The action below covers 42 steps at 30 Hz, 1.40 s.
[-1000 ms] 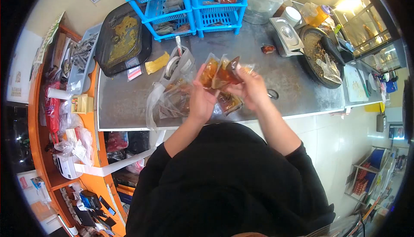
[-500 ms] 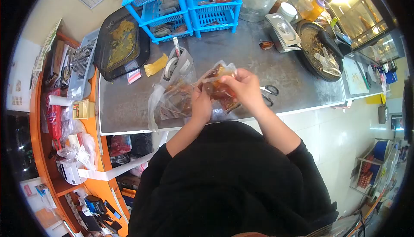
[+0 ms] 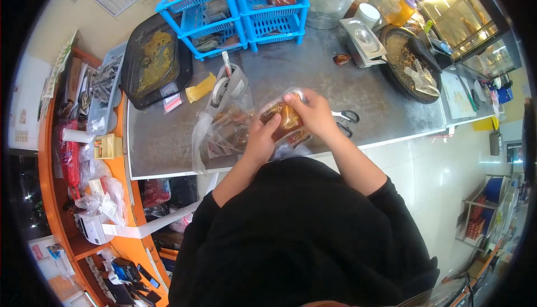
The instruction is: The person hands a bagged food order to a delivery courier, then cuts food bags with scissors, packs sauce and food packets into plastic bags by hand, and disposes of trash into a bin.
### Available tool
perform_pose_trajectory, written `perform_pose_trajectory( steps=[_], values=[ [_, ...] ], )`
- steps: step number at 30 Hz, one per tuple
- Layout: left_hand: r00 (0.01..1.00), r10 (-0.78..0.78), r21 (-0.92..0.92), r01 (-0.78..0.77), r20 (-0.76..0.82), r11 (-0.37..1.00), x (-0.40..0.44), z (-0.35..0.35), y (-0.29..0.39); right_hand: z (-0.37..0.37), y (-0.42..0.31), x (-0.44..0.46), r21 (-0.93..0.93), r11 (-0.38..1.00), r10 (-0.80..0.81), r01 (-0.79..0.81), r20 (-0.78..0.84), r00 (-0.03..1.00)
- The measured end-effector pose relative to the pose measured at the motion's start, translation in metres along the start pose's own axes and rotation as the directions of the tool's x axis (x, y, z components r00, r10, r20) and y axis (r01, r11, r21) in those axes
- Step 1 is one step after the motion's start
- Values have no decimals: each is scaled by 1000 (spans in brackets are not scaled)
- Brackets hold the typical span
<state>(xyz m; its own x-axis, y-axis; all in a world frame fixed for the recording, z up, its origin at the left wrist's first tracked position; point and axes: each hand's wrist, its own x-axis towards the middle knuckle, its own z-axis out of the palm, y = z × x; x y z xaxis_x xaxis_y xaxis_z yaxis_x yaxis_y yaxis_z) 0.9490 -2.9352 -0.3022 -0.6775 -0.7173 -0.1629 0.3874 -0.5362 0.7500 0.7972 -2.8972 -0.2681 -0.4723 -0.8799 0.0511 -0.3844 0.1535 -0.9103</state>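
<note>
- A metal-topped table (image 3: 391, 108) spans the scene in front of the person, its near edge just beyond the body.
- A blue plastic rack (image 3: 211, 29) stands at its far side, left of centre, with packets on its tiers.
- A black tray (image 3: 131, 55) with yellow residue lies far left, near the rack.
- A dark mortar (image 3: 398, 84) sits far right, well apart from the hands.
- A clear plastic bag (image 3: 224, 131) lies crumpled just left of the left hand.
- The right hand (image 3: 316, 112) is partly closed, gripping the pouch's far right edge, thumb on top.
- The left hand (image 3: 261, 139) is curled around the pouch's near left side, thumb pressed on its upper face.
- The clear pouch (image 3: 290, 119) of orange-brown food is between the two hands, touching both, over the table's near part.
- Black-handled scissors (image 3: 348, 117) lie just right of the right hand.
- A darker packet (image 3: 299, 137) shows on the pouch's near side; whether it is held cannot be told.
- A small reddish packet (image 3: 342, 59) lies farther off, beyond the right hand.
</note>
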Motion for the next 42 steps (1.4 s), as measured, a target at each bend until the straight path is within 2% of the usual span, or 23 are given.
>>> perform_pose_trajectory(
  steps=[1, 3, 5, 6, 7, 9, 10, 12, 13, 14, 16, 20, 21, 24, 25, 27, 28, 30, 32, 35, 38, 39, 42],
  values=[
    [997, 4, -30, -2, 71, 1000, -1, -4, 1, -2, 3, 1, 166, 979, 90, -114, 145, 985],
    [977, 23, -94, -3, 212, 996, -1, -11, 9, -9, 9, 4, 318, 935, 65, -155, 276, 959],
    [900, -68, -304, 216, 430, 928, -1, -17, 24, -20, 2, 7, 430, 874, 21, -227, 432, 901],
    [839, -92, -379, 337, 537, 862, -3, -20, 30, -23, -6, 8, 375, 905, -16, -201, 503, 864],
    [848, -198, -286, 372, 492, 883, -1, -35, 17, -25, -14, 10, 321, 932, -48, -170, 573, 818],
    [785, -271, -170, 427, 557, 888, -1, -27, 11, -17, -9, 19, 206, 974, -75, -93, 684, 725],
    [750, -308, -107, 448, 586, 888, 0, -24, 10, -15, -1, 29, 164, 984, -43, -71, 607, 794],
    [820, -353, -139, 456, 451, 879, 2, -27, 7, -14, 18, 57, 74, 996, 7, -43, 429, 903],
    [859, -358, -155, 436, 365, 886, 0, -26, 10, -18, 30, 73, -194, 979, -4, 58, 270, 963],
    [890, -362, -169, 415, 276, 894, -2, -26, 12, -27, 48, 91, -458, 882, -64, 109, 112, 992],
    [915, -327, -275, 386, 235, 881, -4, -35, 12, -45, 125, 130, -779, 618, -155, 109, 15, 988],
    [947, -240, -463, 315, 214, 828, -12, -40, 18, -76, 180, 159, -913, 406, -26, -45, -61, 998],
    [956, -230, -490, 291, 183, 822, -13, -37, 22, -79, 190, 162, -899, 435, -19, -56, -71, 997],
    [960, -271, -508, 267, 67, 819, -14, -42, 23, -84, 190, 168, -905, 416, 186, -87, -9, 982],
    [951, -310, -514, 265, -3, 816, -14, -44, 22, -80, 187, 162, -894, 447, 60, 1, 31, 998],
    [926, -357, -466, 262, -126, 845, -12, -44, 22, -72, 179, 154, -571, 818, 8, 64, 123, 992],
    [922, -354, -400, 268, -158, 877, -9, -42, 21, -68, 174, 151, -352, 932, -36, 90, 156, 987],
    [913, -342, -261, 282, -223, 923, -3, -37, 18, -56, 129, 124, -217, 953, -164, 209, 205, 965],
    [941, -296, -223, 257, -164, 940, 1, -32, 13, -50, 79, 96, 173, 982, -6, -73, 416, 910],
    [960, -217, -140, 194, -178, 971, 1, -9, 11, -37, 19, 51, 334, 928, -34, -165, 516, 856],
    [996, -82, -143, 85, 20, 986, 3, -4, 4, -15, 3, 20, 335, 926, 4, -176, 456, 890],
    [997, -77, -134, 80, 25, 988, 3, -1, 2, -10, -2, 12, 154, 988, -76, 22, 354, 932],
    [995, -104, 44, 104, -11, 994, 2, 9, 4, -2, 2, -3, -101, 947, -297, 306, 94, 950]
  ],
)
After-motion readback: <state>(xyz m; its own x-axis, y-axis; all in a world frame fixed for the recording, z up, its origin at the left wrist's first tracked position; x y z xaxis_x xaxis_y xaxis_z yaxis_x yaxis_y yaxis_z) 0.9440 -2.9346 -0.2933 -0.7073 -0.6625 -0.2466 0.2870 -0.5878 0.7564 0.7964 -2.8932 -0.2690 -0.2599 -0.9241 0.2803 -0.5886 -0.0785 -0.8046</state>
